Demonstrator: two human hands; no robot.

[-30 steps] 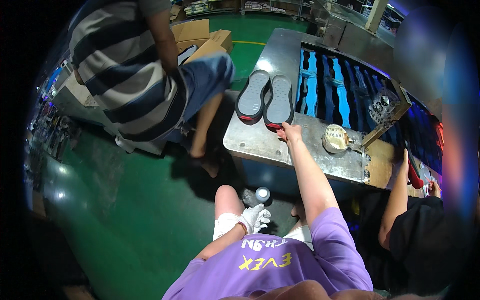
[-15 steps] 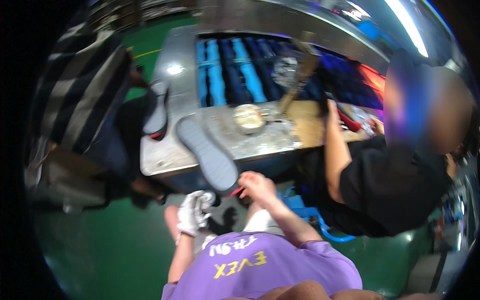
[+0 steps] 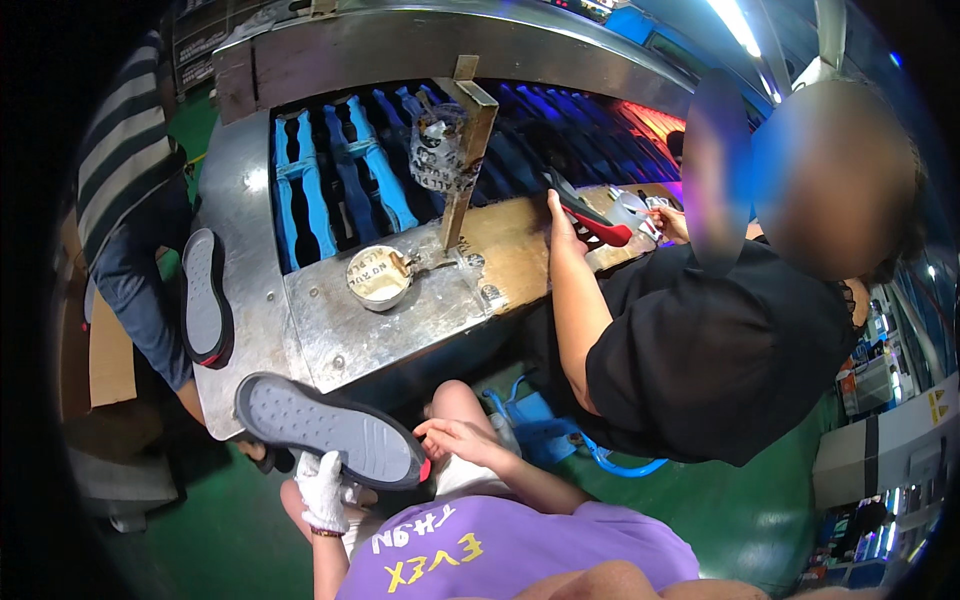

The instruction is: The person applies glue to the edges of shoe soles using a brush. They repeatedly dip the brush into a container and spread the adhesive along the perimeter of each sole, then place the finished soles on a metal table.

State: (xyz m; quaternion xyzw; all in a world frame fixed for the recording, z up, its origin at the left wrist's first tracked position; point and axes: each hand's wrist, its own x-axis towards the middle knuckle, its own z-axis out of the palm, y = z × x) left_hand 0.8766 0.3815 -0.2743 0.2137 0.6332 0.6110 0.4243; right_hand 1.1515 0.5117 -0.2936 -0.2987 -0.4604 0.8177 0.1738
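A large grey shoe sole point(image 3: 330, 425) with a black rim and a red end is held slanting in front of me, its dimpled grey face toward the view. My left hand point(image 3: 325, 492), in a white glove with bare fingertips, grips its near edge. My right hand point(image 3: 458, 440) is bare, its fingers drawn together at the sole's red end; the exact contact is hard to make out. A similar grey sole point(image 3: 206, 300) with a red end lies at the left edge of the metal table point(image 3: 245, 210).
A bowl point(image 3: 380, 278) of pale material stands on the table by a wooden post point(image 3: 466, 170). Behind it runs a rack with blue slats point(image 3: 372, 165). To the right, a person in black point(image 3: 690, 360) holds a red-and-black sole point(image 3: 598, 222). A blue stool point(image 3: 540, 425) stands below.
The view has turned, shifting the table left. The held sole has swung from steep to nearly level. My left glove has come onto its near edge; my right hand remains by the red end.
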